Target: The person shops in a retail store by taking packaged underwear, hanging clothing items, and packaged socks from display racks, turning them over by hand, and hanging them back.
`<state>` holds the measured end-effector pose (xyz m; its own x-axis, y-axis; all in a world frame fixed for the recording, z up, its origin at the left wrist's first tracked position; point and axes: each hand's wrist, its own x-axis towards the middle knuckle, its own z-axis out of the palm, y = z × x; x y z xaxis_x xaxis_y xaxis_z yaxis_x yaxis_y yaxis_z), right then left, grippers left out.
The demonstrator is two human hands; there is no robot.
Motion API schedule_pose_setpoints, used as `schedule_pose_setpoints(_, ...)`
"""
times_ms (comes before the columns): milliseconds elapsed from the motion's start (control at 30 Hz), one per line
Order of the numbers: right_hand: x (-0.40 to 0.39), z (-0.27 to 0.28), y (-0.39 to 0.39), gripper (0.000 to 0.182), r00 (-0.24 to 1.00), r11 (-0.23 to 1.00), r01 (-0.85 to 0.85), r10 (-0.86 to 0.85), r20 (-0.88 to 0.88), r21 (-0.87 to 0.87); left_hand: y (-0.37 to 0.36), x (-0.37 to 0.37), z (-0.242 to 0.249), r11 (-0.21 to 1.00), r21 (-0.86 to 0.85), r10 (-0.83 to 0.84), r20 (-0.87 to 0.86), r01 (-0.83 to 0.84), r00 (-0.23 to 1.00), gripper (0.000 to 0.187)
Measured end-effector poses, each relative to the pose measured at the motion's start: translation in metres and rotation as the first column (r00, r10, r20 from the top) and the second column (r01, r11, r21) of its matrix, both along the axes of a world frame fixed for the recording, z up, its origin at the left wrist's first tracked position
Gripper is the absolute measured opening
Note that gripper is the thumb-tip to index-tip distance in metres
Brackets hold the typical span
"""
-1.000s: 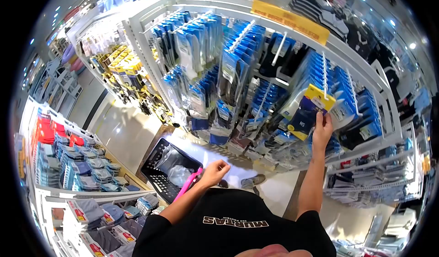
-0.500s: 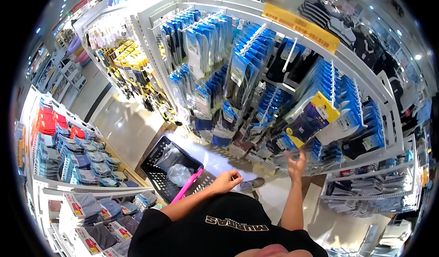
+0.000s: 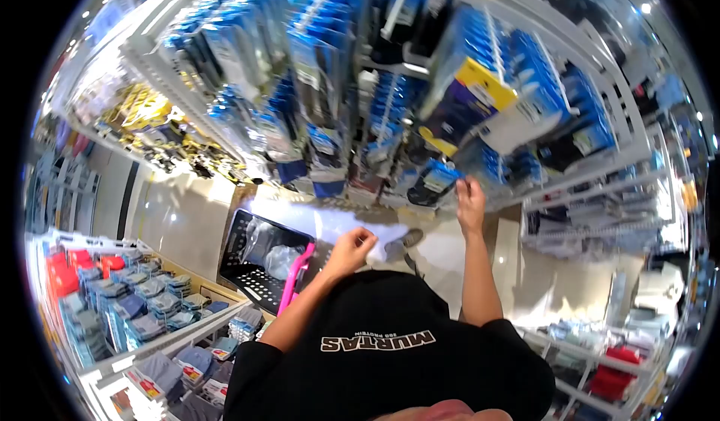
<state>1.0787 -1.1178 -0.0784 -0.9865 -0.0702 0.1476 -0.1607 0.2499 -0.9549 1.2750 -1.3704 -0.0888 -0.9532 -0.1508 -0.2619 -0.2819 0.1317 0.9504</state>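
Ahead of your hands stands a white peg rack (image 3: 592, 132) hung with rows of packets (image 3: 322, 68) in blue wrapping; a yellow-topped packet (image 3: 469, 98) hangs just above your right hand (image 3: 470, 200). Below your left hand (image 3: 352, 247) the pale floor (image 3: 187, 218) carries a black basket (image 3: 255, 260) with clear bags inside. Further left, low shelves (image 3: 127, 301) hold folded stacks.

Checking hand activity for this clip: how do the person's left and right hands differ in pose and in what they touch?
The right hand is raised, arm stretched, fingers on a blue sock pack low on the rack. The left hand sits lower, closed in a loose fist near the body, above the black basket; what it grips is unclear. Both arms are bare.
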Motion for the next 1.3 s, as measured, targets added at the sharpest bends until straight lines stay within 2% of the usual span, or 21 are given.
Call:
schedule_pose_setpoints(100, 0.01, 0.019, -0.004, 0.022, 0.999, 0.977, -0.007, 0.018, 0.05, -0.215, 0.0, -0.007, 0.002, 0.999, 0.034, 0.02, 0.012, -0.021, 1.0, 0.027)
schedule_pose_setpoints(133, 0.014, 0.021, -0.004, 0.021, 0.996, 0.969, -0.037, 0.055, 0.07, -0.245, -0.001, -0.01, 0.015, 0.998, 0.054, -0.026, 0.089, 0.021, 0.996, 0.035)
schedule_pose_setpoints(233, 0.029, 0.029, -0.011, 0.017, 0.971, 0.919, -0.112, 0.182, 0.155, -0.378, 0.01, -0.02, 0.011, 0.997, -0.082, -0.022, -0.3, -0.003, 0.954, 0.052)
schedule_pose_setpoints(267, 0.036, 0.033, -0.018, 0.016, 0.952, 0.889, -0.114, 0.226, 0.207, -0.443, 0.011, -0.022, 0.02, 0.997, -0.022, -0.072, -0.215, 0.068, 0.974, 0.063)
schedule_pose_setpoints(367, 0.051, 0.026, -0.032, 0.013, 0.909, 0.859, -0.072, 0.266, 0.321, -0.507, 0.023, -0.03, 0.022, 0.951, 0.27, -0.111, -0.158, 0.151, 0.981, 0.058)
schedule_pose_setpoints(400, 0.051, 0.02, -0.034, 0.013, 0.902, 0.853, -0.08, 0.282, 0.326, -0.515, 0.026, -0.032, 0.028, 0.908, 0.384, -0.118, -0.149, 0.168, 0.982, 0.041)
schedule_pose_setpoints(433, 0.052, 0.016, -0.037, 0.012, 0.895, 0.847, -0.089, 0.298, 0.331, -0.524, 0.027, -0.033, 0.007, 0.896, 0.429, -0.079, -0.103, 0.116, 0.992, 0.023)
schedule_pose_setpoints(467, 0.056, 0.025, -0.045, 0.016, 0.891, 0.828, -0.025, 0.273, 0.363, -0.56, 0.027, -0.034, -0.001, 0.91, 0.408, -0.04, -0.105, 0.079, 0.994, 0.02)
schedule_pose_setpoints(500, 0.057, 0.027, -0.048, 0.019, 0.897, 0.843, -0.022, 0.254, 0.361, -0.537, 0.027, -0.033, -0.01, 0.921, 0.387, 0.001, -0.106, 0.041, 0.994, 0.018)
schedule_pose_setpoints(633, 0.063, 0.019, -0.052, 0.033, 0.884, 0.871, -0.037, 0.257, 0.39, -0.49, 0.027, -0.037, 0.017, 0.836, 0.54, 0.156, -0.058, -0.1, 0.986, 0.021)
schedule_pose_setpoints(733, 0.069, 0.013, -0.055, 0.032, 0.87, 0.869, -0.044, 0.276, 0.409, -0.492, 0.022, -0.035, 0.001, 0.919, 0.385, 0.133, -0.094, -0.087, 0.987, 0.023)
schedule_pose_setpoints(867, 0.075, -0.003, -0.067, 0.031, 0.881, 0.898, -0.081, 0.268, 0.391, -0.433, 0.033, -0.027, 0.069, 0.957, 0.283, -0.034, -0.109, 0.064, 0.993, 0.033)
schedule_pose_setpoints(933, 0.075, 0.008, -0.066, 0.039, 0.831, 0.919, -0.122, 0.302, 0.468, -0.376, 0.04, -0.025, 0.069, 0.966, 0.213, -0.067, -0.332, 0.144, 0.941, 0.037)
schedule_pose_setpoints(967, 0.076, 0.024, -0.065, 0.044, 0.754, 0.872, -0.146, 0.404, 0.518, -0.468, 0.041, -0.024, 0.071, 0.96, 0.206, -0.096, -0.396, 0.19, 0.913, 0.037)
schedule_pose_setpoints(1033, 0.073, 0.012, -0.058, 0.054, 0.555, 0.621, -0.175, 0.703, 0.445, -0.764, 0.042, -0.023, 0.06, 0.953, 0.215, -0.137, -0.316, 0.211, 0.939, 0.033)
schedule_pose_setpoints(1067, 0.081, 0.008, -0.063, 0.063, 0.48, 0.285, -0.026, 0.844, 0.238, -0.958, 0.043, -0.022, 0.055, 0.949, 0.222, -0.159, -0.274, 0.223, 0.949, 0.031)
schedule_pose_setpoints(1100, 0.083, 0.007, -0.062, 0.065, 0.445, 0.109, -0.013, 0.891, 0.092, -0.994, 0.044, -0.021, 0.051, 0.93, 0.303, -0.132, -0.257, 0.209, 0.957, 0.028)
schedule_pose_setpoints(1167, 0.086, 0.008, -0.065, 0.067, 0.381, 0.006, -0.007, 0.924, 0.003, -1.0, 0.045, -0.022, 0.052, 0.872, 0.458, -0.079, -0.217, 0.173, 0.973, 0.023)
schedule_pose_setpoints(1200, 0.089, 0.011, -0.064, 0.066, 0.389, 0.056, 0.021, 0.919, 0.06, -0.998, 0.045, -0.023, 0.054, 0.841, 0.517, -0.053, -0.209, 0.156, 0.977, 0.018)
schedule_pose_setpoints(1267, 0.095, 0.017, -0.064, 0.064, 0.395, 0.15, 0.074, 0.904, 0.167, -0.986, 0.044, -0.023, 0.057, 0.865, 0.488, -0.031, -0.185, 0.119, 0.982, 0.016)
schedule_pose_setpoints(1300, 0.093, 0.016, -0.064, 0.062, 0.43, 0.171, 0.013, 0.889, 0.16, -0.985, 0.043, -0.024, 0.057, 0.875, 0.472, -0.021, -0.176, 0.103, 0.984, 0.015)
